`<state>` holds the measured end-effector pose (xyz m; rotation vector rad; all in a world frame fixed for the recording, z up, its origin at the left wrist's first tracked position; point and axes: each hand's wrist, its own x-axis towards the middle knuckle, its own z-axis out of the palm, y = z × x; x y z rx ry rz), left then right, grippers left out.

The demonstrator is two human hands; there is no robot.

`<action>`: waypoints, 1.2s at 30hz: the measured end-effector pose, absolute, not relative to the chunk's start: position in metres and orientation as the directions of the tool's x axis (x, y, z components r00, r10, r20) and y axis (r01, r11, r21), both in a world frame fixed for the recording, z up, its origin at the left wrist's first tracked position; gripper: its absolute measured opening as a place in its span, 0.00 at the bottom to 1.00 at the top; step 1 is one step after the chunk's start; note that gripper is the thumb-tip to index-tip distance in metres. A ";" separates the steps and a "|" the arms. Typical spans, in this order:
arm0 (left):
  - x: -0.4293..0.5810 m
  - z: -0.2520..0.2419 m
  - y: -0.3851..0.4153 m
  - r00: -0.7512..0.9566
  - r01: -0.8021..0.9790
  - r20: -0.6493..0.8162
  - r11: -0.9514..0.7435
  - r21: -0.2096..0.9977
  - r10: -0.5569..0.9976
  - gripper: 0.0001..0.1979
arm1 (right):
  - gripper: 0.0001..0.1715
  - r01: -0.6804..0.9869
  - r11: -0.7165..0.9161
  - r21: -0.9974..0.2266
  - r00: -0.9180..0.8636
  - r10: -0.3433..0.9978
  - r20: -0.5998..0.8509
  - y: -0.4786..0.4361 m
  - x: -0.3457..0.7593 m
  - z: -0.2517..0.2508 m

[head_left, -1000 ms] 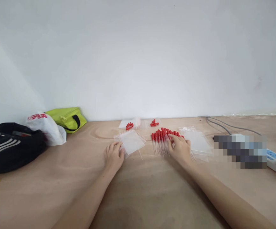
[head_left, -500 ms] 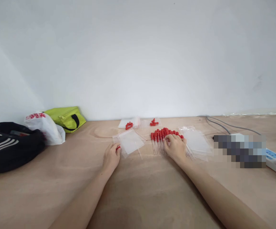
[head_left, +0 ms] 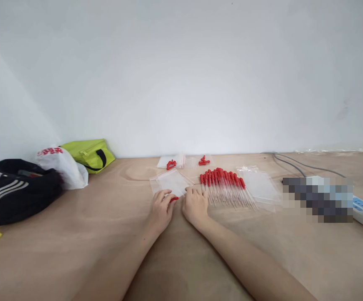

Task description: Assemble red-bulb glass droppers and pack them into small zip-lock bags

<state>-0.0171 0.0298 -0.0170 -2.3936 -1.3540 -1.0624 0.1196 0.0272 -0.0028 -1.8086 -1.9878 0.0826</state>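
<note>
Your left hand (head_left: 161, 211) has a small red piece (head_left: 174, 199) pinched in its fingers, thumb side, end pointing toward your right hand (head_left: 196, 205). So the red piece is between your two hands, just above the near edge of the clear bag (head_left: 170, 180) lying flat on the surface (head_left: 74, 246).

Right hand: fingers curled and bent down, knuckles up, just beside the left, not touching it. Can't tell whether they're grasping anything; your own hand blocks the view.

Right next to your right hand: row of red-topped droppers (head_left: 220, 177), laid side by side, red ends away from you, clear stems fanned toward you. Stems overlap, no reliable count. Just right of the row: flat clear bags (head_left: 262, 187), zip edge at the far end.

Back of the surface, near the wall (head_left: 181, 83): two small clusters of loose red pieces, left cluster (head_left: 171, 164) and right cluster (head_left: 204, 161), apart from each other.

Your far left: black bag with white stripes (head_left: 18, 194), white plastic bag with red print (head_left: 68, 173) beside it, lime-green bag (head_left: 87, 152) behind that. Your far right: grey cables (head_left: 294, 161) near a pixelated patch, contents unreadable.
</note>
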 end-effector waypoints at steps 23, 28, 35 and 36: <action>0.013 -0.003 -0.004 0.495 0.620 0.525 -0.704 0.345 0.693 0.10 | 0.13 0.720 0.585 -0.372 -0.379 0.782 0.496 -0.027 0.216 -0.016; 0.012 -0.005 -0.003 0.502 0.608 0.538 -0.719 0.337 0.677 0.12 | 0.14 0.705 0.606 -0.369 -0.414 0.774 0.480 -0.026 0.216 -0.016; 0.012 -0.006 -0.004 0.567 0.571 0.539 -0.769 0.286 0.622 0.14 | 0.19 0.673 0.670 -0.313 -0.466 0.713 0.524 -0.014 0.221 -0.017; 0.012 -0.005 -0.005 0.580 0.573 0.527 -0.771 0.277 0.621 0.15 | 0.20 0.670 0.679 -0.299 -0.476 0.703 0.529 -0.012 0.221 -0.017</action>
